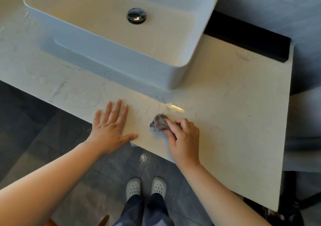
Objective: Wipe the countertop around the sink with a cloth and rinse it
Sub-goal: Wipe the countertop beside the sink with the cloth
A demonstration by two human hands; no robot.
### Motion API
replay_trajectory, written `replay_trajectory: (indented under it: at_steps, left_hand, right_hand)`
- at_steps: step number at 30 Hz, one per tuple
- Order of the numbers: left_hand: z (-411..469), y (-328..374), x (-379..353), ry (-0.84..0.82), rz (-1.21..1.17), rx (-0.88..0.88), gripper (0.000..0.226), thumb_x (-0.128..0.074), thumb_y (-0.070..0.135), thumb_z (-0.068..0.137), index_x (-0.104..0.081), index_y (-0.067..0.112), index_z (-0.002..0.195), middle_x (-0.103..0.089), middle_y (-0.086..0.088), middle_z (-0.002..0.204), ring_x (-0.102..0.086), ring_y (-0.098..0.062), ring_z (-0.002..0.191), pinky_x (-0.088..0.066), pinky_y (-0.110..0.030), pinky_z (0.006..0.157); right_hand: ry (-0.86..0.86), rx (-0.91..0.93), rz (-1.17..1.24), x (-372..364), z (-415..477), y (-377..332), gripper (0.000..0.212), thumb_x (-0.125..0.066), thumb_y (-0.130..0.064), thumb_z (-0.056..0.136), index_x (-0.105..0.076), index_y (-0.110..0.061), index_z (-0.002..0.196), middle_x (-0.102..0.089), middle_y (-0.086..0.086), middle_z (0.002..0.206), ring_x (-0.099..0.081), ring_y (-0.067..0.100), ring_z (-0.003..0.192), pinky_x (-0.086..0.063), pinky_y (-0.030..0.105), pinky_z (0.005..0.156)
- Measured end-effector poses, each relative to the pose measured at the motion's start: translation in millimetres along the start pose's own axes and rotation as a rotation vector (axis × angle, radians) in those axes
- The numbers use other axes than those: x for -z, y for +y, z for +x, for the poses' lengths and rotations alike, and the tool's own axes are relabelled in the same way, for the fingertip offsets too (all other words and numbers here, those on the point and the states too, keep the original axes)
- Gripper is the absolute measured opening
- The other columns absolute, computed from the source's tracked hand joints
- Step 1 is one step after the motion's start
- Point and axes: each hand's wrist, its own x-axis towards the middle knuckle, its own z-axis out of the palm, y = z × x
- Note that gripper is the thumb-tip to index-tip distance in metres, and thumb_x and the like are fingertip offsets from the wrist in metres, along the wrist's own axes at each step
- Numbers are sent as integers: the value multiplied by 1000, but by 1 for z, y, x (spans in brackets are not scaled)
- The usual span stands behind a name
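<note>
**Left forearm (52, 179) and right forearm (225, 191) over the near edge: a small wad on wet stone**

Both arms reach in over the front edge of the pale marbled worktop (234, 104). Its left half shows wet streaks (69, 93), while the right end looks dull and probably unwiped. That suggests the wiping is only partly done and the rinse has yet to come.

The white sink (121, 66) stands on the worktop towards the back left corner. Its wall meets the stone in a shaded seam that a hasty pass could easily miss.

The left hand (109, 130) lies flat with fingers spread, holding nothing, and its thumb runs along the front edge. If weight leans on it, the palm could skid on the damp surface.

The right hand (184, 139) has its fingers curled around the grey cloth (159, 122). It presses the cloth to the worktop near the front edge, in front of the sink's near right corner.

The cloth is bunched into a small ball, so each stroke covers little and may smear rather than lift. Strokes towards the edge would push water onto the tiled floor (26, 121). A wet patch (144, 156) already glints there, just ahead of the shoes (133, 185), and it is a slip risk.
</note>
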Motion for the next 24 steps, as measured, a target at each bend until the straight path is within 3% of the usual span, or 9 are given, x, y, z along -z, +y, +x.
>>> replay_trajectory:
  at_steps: [7, 12, 14, 19, 24]
  left_hand:
    - [-1, -8, 4, 14, -11, -32, 112, -10, 92, 58, 21, 31, 146, 32, 5, 152, 28, -19, 140, 6, -47, 118]
    - [-1, -6, 5, 14, -5, -14, 113, -9, 91, 55, 22, 31, 146, 31, 4, 153, 26, -20, 141, 5, -47, 118]
    - [-1, -5, 5, 7, -8, -6, 113, -9, 91, 54, 23, 31, 145, 32, 4, 152, 27, -20, 141, 6, -46, 118]
    - [-1, -4, 6, -6, 14, 0, 115, -6, 93, 52, 27, 32, 143, 35, 5, 151, 30, -20, 139, 8, -44, 116]
    - [0, -4, 7, -26, 21, 4, 117, 2, 97, 48, 30, 33, 142, 38, 7, 148, 31, -18, 139, 9, -44, 116]
  right_hand:
    - [-216, -33, 165, 21, -27, -13, 32, -57, -33, 87, -68, -26, 116, -55, -11, 91, -45, 9, 85, -39, 28, 79]
    - [-314, -146, 403, 52, 23, -4, 23, -63, -19, 88, -70, -21, 110, -66, -7, 95, -60, 11, 90, -44, 18, 79]
    - [-394, -186, 469, 56, 58, 4, 22, -64, -15, 88, -71, -18, 108, -71, -4, 99, -64, 13, 94, -45, 21, 82]
    - [-124, -246, 91, 55, 93, 23, 46, -55, -31, 94, -49, -12, 136, -56, 10, 129, -52, 26, 118, -41, 34, 97]
    - [-76, -4, -23, 38, 52, 17, 60, -73, -33, 80, -53, -7, 130, -54, 14, 130, -51, 31, 117, -43, 38, 96]
